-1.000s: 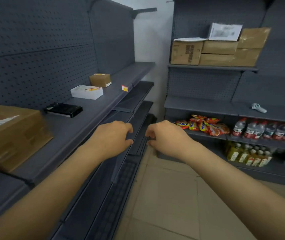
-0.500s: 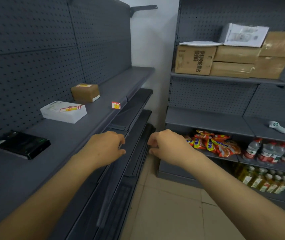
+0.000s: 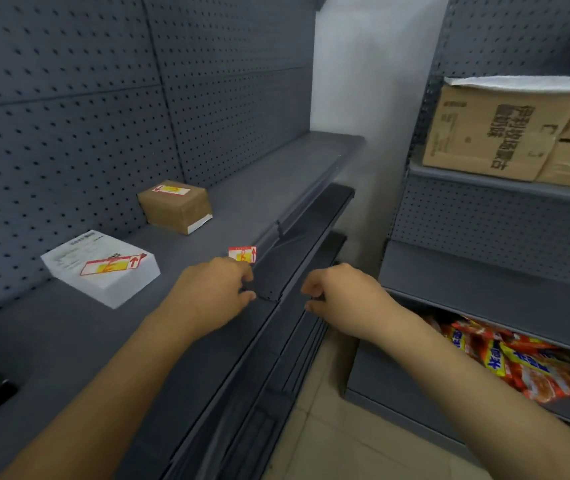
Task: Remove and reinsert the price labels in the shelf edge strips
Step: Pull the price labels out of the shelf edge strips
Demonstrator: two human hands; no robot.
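Price label [image 3: 242, 254] in red, white and yellow with a red arrow, standing at the shelf edge strip [image 3: 297, 216], left hand [image 3: 207, 296] fingers curled just below it, touching unclear, right hand [image 3: 342, 296] fingers loosely curled on nothing, white box [image 3: 103, 268] with similar label, cardboard carton [image 3: 495, 133] with Chinese print

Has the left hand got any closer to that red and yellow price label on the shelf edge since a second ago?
Yes. The left hand has moved forward along the shelf edge; its fingertips now sit right below the price label, which was well ahead earlier.
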